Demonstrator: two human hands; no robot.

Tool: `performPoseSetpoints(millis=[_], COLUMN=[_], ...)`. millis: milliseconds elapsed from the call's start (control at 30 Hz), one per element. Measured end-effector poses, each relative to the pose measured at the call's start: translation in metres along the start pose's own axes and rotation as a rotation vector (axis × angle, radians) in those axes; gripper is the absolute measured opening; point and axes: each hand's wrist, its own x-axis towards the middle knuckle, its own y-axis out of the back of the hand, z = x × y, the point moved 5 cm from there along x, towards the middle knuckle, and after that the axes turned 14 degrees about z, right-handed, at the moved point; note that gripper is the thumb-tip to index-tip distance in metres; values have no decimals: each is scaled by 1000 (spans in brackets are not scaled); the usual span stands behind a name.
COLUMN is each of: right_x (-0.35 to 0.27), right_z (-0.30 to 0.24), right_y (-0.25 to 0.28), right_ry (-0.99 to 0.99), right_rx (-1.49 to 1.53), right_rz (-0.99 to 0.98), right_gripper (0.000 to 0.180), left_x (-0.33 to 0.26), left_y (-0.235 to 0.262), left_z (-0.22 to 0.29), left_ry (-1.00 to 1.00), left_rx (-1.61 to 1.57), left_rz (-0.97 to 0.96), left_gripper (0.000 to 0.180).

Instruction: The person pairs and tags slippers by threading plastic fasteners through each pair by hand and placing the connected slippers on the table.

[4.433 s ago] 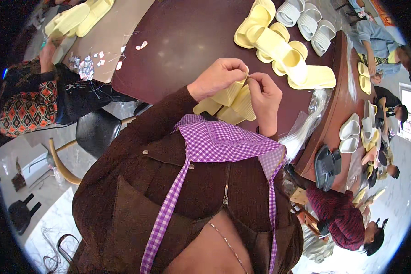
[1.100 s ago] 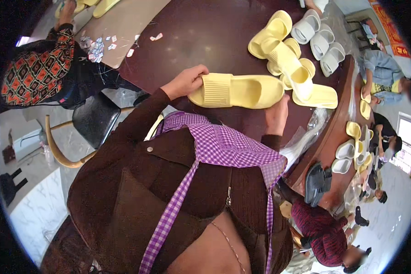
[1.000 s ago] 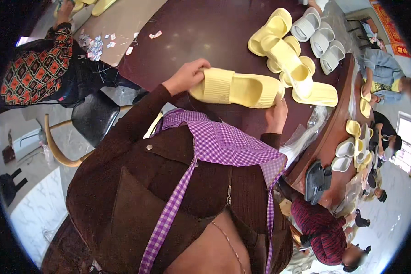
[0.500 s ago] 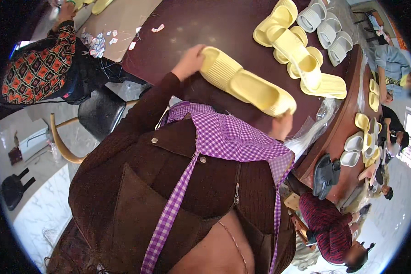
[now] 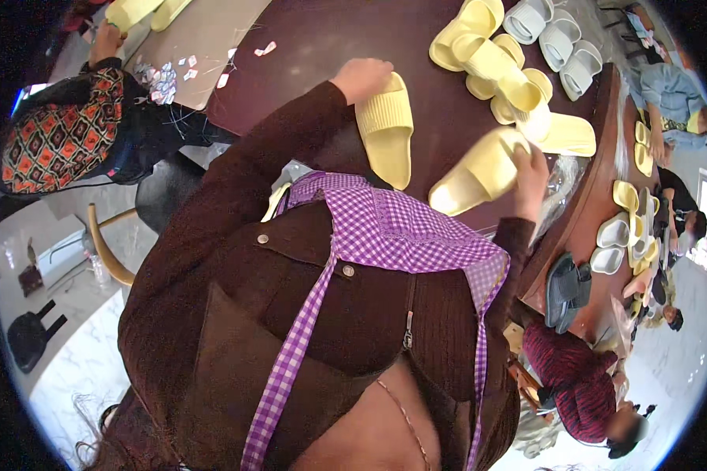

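Observation:
My left hand (image 5: 364, 79) grips the strap end of a yellow slide sandal (image 5: 386, 133), its fingers wrapped over the edge. That sandal stands tilted with its sole end toward me. Slightly blurred, my right hand (image 5: 531, 179) is closed on the mate, a second yellow slide sandal (image 5: 479, 173), which slants down toward my purple checked apron (image 5: 416, 231). A gap of dark red tabletop (image 5: 314, 39) shows between the two sandals. Just beyond my right hand lies a loose stack of several yellow slides (image 5: 491, 59).
Grey slides (image 5: 559, 39) line the far right of the table, near clear plastic wrap (image 5: 562, 184). Small paper tags (image 5: 163, 82) lie at the left by a co-worker in a patterned top (image 5: 67, 129). More slides, with a black pair (image 5: 565, 290), sit on the right-hand surface.
The two sandals, held end to end before, are now apart, one in each hand. My right hand has moved up and right; the left has shifted slightly right and up.

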Motion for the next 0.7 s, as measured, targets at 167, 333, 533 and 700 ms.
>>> performPoseSetpoints(millis=[167, 333, 533, 700], right_x=[-17, -45, -106, -141], right_z=[-26, 15, 104, 139], right_y=[-43, -37, 24, 61], right_ry=[169, 82, -162, -474], right_rx=[164, 58, 31, 28], right_rz=[108, 146, 401, 518], right_gripper=[33, 28, 22, 22], left_x=[16, -18, -206, -409], left_y=[15, 107, 110, 97], left_z=[-5, -55, -159, -226], left_ry=[26, 341, 281, 341], left_rx=[68, -291, -362, -977], left_rz=[194, 416, -451, -673], left_gripper=[25, 25, 19, 30])
